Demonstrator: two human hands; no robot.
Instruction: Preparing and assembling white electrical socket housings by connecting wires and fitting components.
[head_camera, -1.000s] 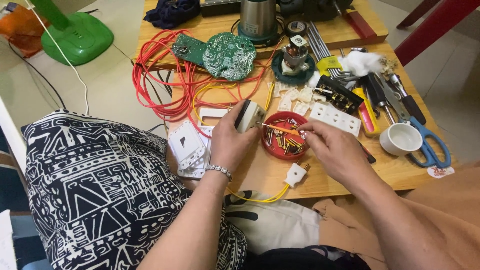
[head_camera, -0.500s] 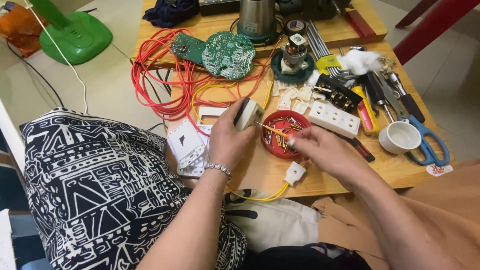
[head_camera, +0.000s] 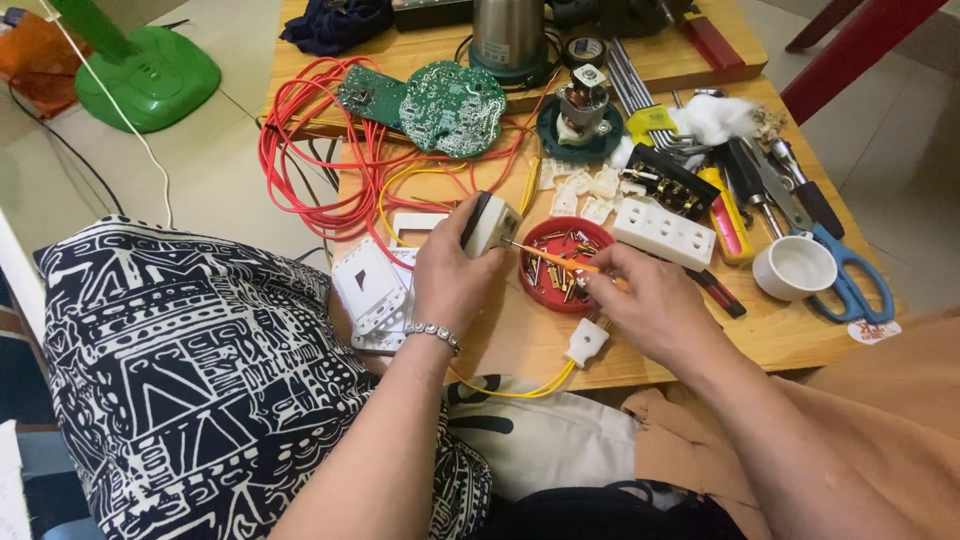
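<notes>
While the left hand (head_camera: 452, 275) holds the white plug housing (head_camera: 490, 224) in a closed grip above the wooden surface (head_camera: 520, 335), the right hand (head_camera: 650, 300) grips an orange screwdriver (head_camera: 560, 258), tip against the housing, over the red dish (head_camera: 548, 290).

Screwdriver to Plug Over a Cluttered Workbench

Left hand (head_camera: 452, 280) gripping a small white plug (head_camera: 490, 224). Right hand (head_camera: 650, 300) pinching an orange-handled screwdriver (head_camera: 556, 258), tip touching the plug, above a red dish of screws (head_camera: 560, 268). Nearby: white socket strip (head_camera: 664, 233), green circuit board (head_camera: 452, 106), red wires (head_camera: 300, 150).
</notes>
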